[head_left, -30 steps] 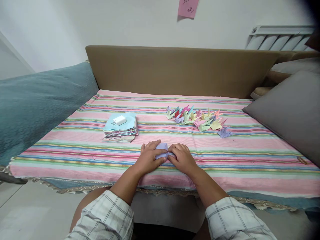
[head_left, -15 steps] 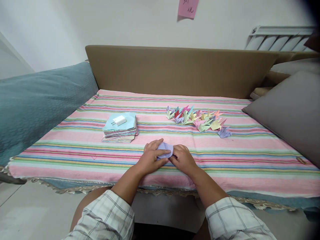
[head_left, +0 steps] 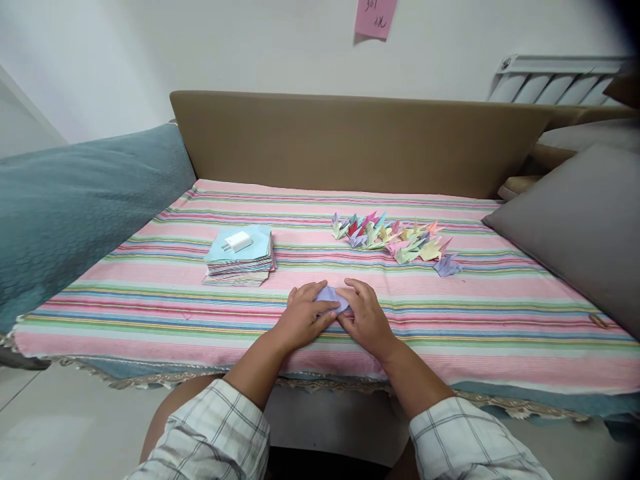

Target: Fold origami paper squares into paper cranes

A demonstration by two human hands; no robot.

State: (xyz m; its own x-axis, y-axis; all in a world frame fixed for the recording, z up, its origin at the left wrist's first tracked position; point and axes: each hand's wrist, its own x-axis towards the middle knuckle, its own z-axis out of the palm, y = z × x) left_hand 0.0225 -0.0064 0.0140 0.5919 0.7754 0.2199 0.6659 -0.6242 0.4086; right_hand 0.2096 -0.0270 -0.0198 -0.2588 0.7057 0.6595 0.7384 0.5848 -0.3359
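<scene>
A small folded piece of purple paper (head_left: pixel 329 294) rests on the striped cloth in front of me, between both hands. My left hand (head_left: pixel 303 315) holds it from the left, fingers laid across it and thumb along its near edge. From the right, my right hand (head_left: pixel 367 315) grips the paper's edge between thumb and fingers, its index finger raised and bent. The fingers hide part of the folds. Farther back to the right lie several folded paper cranes (head_left: pixel 395 240) in many colours. A stack of paper sheets (head_left: pixel 239 265) is at the left, with a white plug adapter (head_left: pixel 238 241) on top.
Under everything lies a striped cloth (head_left: pixel 150 287) on a sofa seat. A brown backrest (head_left: pixel 350 143) stands behind it. On the left is a blue-covered armrest (head_left: pixel 90 193), and on the right a grey cushion (head_left: pixel 575 227). A small brown object (head_left: pixel 599 321) lies near the cushion.
My right hand has shifted slightly and opened its fingers, its index finger now over the paper's right part. My left hand stays nearly in place on the paper.
</scene>
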